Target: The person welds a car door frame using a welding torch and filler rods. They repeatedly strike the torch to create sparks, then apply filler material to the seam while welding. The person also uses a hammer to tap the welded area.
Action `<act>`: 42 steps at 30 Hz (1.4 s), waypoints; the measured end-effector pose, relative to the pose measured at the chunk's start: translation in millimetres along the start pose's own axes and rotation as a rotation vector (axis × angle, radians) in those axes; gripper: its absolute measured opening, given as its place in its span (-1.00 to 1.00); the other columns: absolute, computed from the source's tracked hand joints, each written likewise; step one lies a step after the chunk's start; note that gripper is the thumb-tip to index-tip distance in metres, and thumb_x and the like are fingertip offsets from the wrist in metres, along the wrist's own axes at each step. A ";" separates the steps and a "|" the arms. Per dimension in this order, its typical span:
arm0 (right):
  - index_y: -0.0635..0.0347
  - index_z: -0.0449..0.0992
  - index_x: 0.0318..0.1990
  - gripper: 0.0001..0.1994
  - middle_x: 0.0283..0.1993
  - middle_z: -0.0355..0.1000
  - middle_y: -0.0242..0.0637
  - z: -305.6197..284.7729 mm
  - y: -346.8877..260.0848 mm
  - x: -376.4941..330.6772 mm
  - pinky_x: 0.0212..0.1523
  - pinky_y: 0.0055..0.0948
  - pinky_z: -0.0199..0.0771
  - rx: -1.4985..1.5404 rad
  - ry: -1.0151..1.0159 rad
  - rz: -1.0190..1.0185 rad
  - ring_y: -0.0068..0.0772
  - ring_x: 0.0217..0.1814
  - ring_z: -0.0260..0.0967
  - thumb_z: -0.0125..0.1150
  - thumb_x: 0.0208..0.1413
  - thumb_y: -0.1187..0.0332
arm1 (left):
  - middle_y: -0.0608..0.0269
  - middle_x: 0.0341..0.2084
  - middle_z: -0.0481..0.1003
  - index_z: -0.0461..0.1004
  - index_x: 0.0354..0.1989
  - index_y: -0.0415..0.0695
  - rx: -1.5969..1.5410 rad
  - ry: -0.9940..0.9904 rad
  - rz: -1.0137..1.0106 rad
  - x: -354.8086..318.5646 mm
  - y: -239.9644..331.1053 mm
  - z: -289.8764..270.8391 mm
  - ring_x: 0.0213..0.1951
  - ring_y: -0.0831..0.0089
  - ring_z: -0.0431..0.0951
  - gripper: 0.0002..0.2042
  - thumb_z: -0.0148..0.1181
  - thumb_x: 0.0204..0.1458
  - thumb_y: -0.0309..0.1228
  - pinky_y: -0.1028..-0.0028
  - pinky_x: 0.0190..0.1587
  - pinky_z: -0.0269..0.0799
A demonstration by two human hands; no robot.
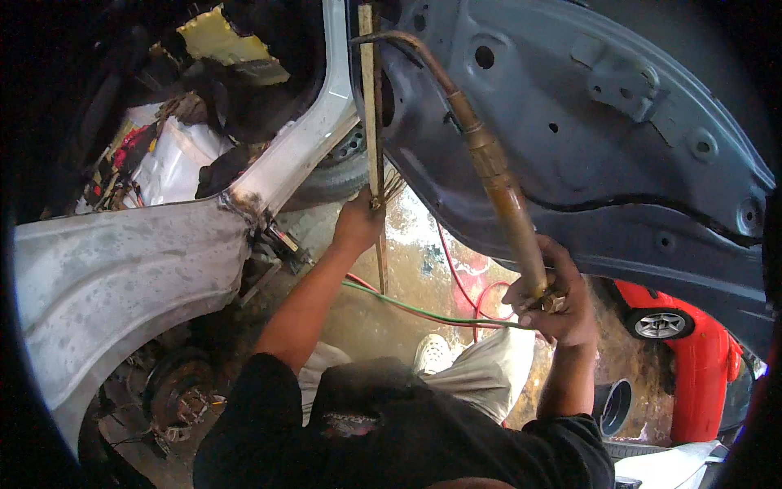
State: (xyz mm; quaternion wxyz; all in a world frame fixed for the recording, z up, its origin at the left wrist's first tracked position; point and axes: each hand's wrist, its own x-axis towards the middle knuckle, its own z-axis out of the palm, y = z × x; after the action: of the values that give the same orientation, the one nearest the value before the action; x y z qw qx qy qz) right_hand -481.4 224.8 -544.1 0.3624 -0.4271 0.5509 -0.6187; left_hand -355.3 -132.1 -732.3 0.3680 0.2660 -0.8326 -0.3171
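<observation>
My right hand [562, 293] is closed around the valve end of a brass-coloured gas torch [507, 204]. The torch slants up and to the left, its bent tip near the top of a long pale strip [369, 98]. No flame shows at the tip. My left hand [358, 224] is closed on a bundle of thin metal rods [392, 189], whose ends fan out above the fist. The strip passes upright right beside that hand; whether the fingers also grip it I cannot tell. A green and a red hose [423, 312] run to the torch's lower end.
A bare grey car body panel [122, 277] with a scorched joint [247, 204] lies left; a wheel hub [183, 391] shows below. At right hangs a dark grey door panel [570, 155]. A red toy car [692, 342] and a black bucket [612, 403] stand lower right.
</observation>
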 end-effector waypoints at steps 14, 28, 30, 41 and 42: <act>0.40 0.08 0.50 0.09 -0.29 0.52 -0.18 -77.5 12.2 29.7 -0.42 -0.52 0.47 -0.123 0.262 -0.171 -0.36 -0.32 0.52 0.54 -0.26 0.34 | -0.18 -0.28 0.64 0.52 -0.06 -0.26 0.167 0.531 0.093 68.1 60.3 -124.0 -0.20 -0.07 0.70 -0.68 0.32 0.19 -0.26 0.14 -0.14 0.56; 0.39 0.00 0.54 0.18 0.02 0.46 -0.13 -102.9 4.3 44.3 -0.48 -0.60 0.51 -0.171 0.222 -0.091 -0.33 -0.30 0.54 0.55 -0.32 0.29 | -0.23 -0.36 0.62 0.42 0.06 -0.21 0.418 0.207 0.094 103.3 13.9 -93.5 -0.25 -0.25 0.64 -0.59 0.33 0.06 -0.37 -0.05 -0.15 0.58; 0.38 0.00 0.54 0.18 0.03 0.47 -0.12 -101.8 6.5 42.6 -0.51 -0.59 0.50 -0.147 0.215 -0.121 -0.32 -0.30 0.55 0.54 -0.32 0.29 | -0.25 -0.36 0.62 0.40 0.10 -0.25 0.450 0.112 0.046 96.9 -3.1 -71.9 -0.25 -0.27 0.64 -0.58 0.28 0.08 -0.39 -0.07 -0.15 0.58; 0.31 0.06 0.54 0.13 -0.31 0.54 -0.10 -98.1 1.2 43.5 -0.56 -0.62 0.42 -0.135 0.275 -0.124 -0.37 -0.39 0.54 0.49 -0.35 0.37 | -0.32 -0.30 0.62 0.38 0.15 -0.28 0.487 -0.102 -0.033 74.6 -70.9 -18.2 -0.24 -0.25 0.66 -0.53 0.25 0.03 -0.43 -0.11 -0.15 0.59; 0.31 0.06 0.54 0.13 -0.33 0.54 -0.10 -97.2 1.0 44.5 -0.55 -0.62 0.43 -0.129 0.270 -0.131 -0.38 -0.40 0.53 0.48 -0.34 0.39 | -0.32 -0.29 0.62 0.38 0.14 -0.28 0.504 -0.125 -0.060 75.5 -70.8 -17.6 -0.24 -0.24 0.66 -0.53 0.25 0.03 -0.43 -0.10 -0.14 0.59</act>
State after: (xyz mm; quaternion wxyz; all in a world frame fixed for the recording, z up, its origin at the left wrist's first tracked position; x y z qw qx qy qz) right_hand -588.2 219.9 -542.1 0.2159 -0.3975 0.6042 -0.6560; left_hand -371.0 -235.5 -740.7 0.2285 0.3539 -0.8981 -0.1262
